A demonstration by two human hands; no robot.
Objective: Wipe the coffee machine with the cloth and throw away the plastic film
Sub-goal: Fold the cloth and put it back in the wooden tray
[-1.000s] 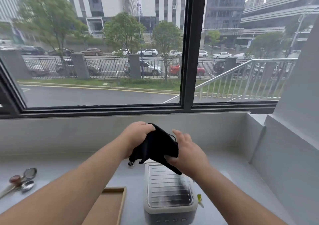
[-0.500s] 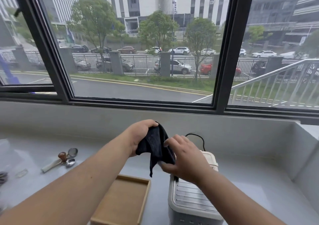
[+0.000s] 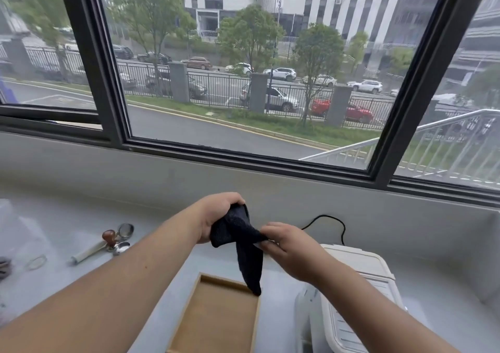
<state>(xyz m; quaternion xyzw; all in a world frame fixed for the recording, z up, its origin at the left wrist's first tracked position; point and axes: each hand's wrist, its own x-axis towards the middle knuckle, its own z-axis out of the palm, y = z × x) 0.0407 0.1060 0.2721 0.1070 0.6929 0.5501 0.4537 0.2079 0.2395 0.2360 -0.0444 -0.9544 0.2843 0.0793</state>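
The left hand (image 3: 219, 217) grips the bunched top of the dark cloth (image 3: 238, 233) and the right hand (image 3: 286, 247) pinches its side, both above the counter (image 3: 433, 279). One end of the cloth hangs down between the hands, to the far edge of a wooden tray (image 3: 216, 317). The white coffee machine (image 3: 362, 266) stands under the right forearm, apart from the cloth.

Soft overcast daylight comes through the window (image 3: 243, 82), lighting the pale counter (image 3: 433, 279) evenly with only faint shadows, while the wide lens bends straight lines at the edges and the upper left corner is blurred
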